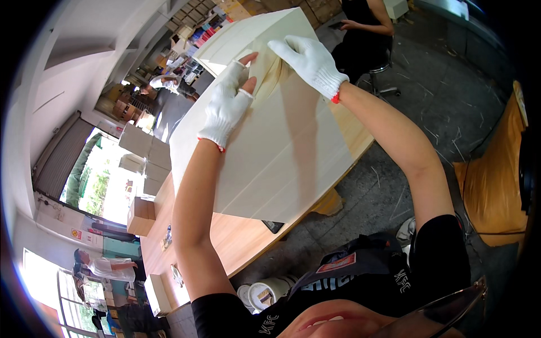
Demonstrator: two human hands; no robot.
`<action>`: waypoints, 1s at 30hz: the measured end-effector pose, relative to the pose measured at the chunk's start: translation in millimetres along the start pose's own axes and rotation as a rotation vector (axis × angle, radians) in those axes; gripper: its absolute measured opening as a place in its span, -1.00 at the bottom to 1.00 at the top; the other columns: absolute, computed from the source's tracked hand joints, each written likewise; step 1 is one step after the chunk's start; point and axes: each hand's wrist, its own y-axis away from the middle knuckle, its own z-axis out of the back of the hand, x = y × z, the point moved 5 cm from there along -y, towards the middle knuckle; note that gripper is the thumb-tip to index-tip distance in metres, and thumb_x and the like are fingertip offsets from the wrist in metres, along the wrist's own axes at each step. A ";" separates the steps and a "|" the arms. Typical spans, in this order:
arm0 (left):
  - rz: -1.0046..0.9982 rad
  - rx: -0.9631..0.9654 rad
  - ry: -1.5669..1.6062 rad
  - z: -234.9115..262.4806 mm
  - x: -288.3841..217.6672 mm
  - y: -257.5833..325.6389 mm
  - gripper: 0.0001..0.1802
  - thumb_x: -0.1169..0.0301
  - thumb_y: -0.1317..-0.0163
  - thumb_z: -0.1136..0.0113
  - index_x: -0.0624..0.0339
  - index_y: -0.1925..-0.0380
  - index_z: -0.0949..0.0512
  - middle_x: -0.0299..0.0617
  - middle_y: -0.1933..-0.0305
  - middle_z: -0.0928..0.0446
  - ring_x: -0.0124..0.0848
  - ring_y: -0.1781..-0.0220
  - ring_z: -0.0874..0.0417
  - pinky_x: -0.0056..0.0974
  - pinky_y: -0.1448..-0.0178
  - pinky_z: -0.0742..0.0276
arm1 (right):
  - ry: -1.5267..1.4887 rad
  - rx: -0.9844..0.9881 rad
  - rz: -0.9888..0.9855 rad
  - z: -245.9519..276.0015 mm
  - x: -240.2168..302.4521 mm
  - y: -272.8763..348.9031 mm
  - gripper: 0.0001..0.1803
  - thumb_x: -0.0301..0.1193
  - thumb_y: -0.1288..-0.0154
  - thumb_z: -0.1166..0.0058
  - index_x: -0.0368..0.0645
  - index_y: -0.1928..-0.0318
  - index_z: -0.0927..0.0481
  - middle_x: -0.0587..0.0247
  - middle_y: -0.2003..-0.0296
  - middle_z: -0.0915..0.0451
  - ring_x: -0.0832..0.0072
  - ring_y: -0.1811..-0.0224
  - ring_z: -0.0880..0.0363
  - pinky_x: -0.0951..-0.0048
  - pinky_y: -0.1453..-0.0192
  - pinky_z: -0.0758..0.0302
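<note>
A: How far has the work been brought, as far as can be seen?

B: Partway, it would be judged. A large pale sheet is laid over the wooden table, its lower corner brought close to the table's near edge. Toward the far end, a bulky pale block is seen; whether it is joined to the sheet cannot be told.

A: And what is left undone?

B: Between the hands, a loose, yellowish fold is left raised, so that part is judged unsettled. The broad stretch nearer the table's middle is lying mostly flat, crossed by faint lines and a shadow.

A: How are the hands held?

B: The left hand, gloved with two bare fingertips showing, is spread, thumb and forefinger held apart beside the fold. The right hand, also gloved, is set at the fold's other side, its fingers drawn toward it; whether anything is pinched cannot be told.

A: Is anything else left on the table?

B: A dark flat object is partly covered by the sheet's lower border, by the near edge. A brown carton is stood along the left edge.
</note>
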 end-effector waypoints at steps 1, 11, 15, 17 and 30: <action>-0.009 -0.024 -0.021 0.0 -6.1 0.4 -0.63 0.39 -0.34 -0.18 0.06 -0.15 -0.54 -0.16 0.23 -0.57 -0.44 0.17 -0.54 -0.32 -0.02 -0.45 | 0.010 -0.014 0.011 1.2 -1.0 -1.8 -0.42 0.02 -0.45 0.02 -0.25 0.51 -0.32 0.12 0.62 -0.17 0.40 0.57 -0.13 0.27 0.42 -0.21; 0.069 0.058 -0.183 -5.5 0.4 -3.4 -0.56 0.24 -0.16 -0.44 0.07 -0.03 -0.58 -0.26 0.36 -0.47 -0.47 0.26 -0.46 -0.31 0.07 -0.45 | 0.021 -0.015 -0.016 1.4 -9.8 -2.9 -0.43 -0.01 -0.44 -0.01 -0.25 0.51 -0.33 0.18 0.64 -0.19 0.44 0.56 -0.13 0.30 0.43 -0.20; 0.010 0.033 -0.115 -3.5 0.7 -2.4 -0.61 0.31 -0.27 -0.32 0.05 -0.10 -0.56 -0.25 0.37 -0.46 -0.46 0.25 -0.47 -0.32 0.04 -0.45 | -0.020 0.007 -0.048 0.6 -4.6 -1.4 -0.44 0.00 -0.46 0.01 -0.25 0.48 -0.35 0.25 0.62 -0.20 0.53 0.53 -0.14 0.37 0.40 -0.22; -0.064 -0.036 0.038 -4.9 -2.0 -3.7 -0.63 0.36 -0.32 -0.25 0.04 -0.13 -0.55 -0.22 0.34 -0.51 -0.44 0.22 -0.51 -0.32 0.00 -0.47 | -0.019 0.002 -0.047 1.9 -1.6 -0.5 -0.44 0.00 -0.46 0.00 -0.25 0.48 -0.35 0.25 0.62 -0.19 0.53 0.54 -0.14 0.37 0.40 -0.21; 0.079 0.059 -0.241 -7.5 -8.6 -2.0 -0.51 0.27 -0.14 -0.47 0.08 -0.07 -0.57 -0.10 0.12 -0.63 -0.32 0.03 -0.61 -0.25 -0.13 -0.48 | 0.013 -0.049 0.005 1.9 -12.6 -4.3 -0.41 0.02 -0.39 -0.02 -0.23 0.56 -0.31 0.07 0.64 -0.21 0.23 0.58 -0.16 0.17 0.43 -0.22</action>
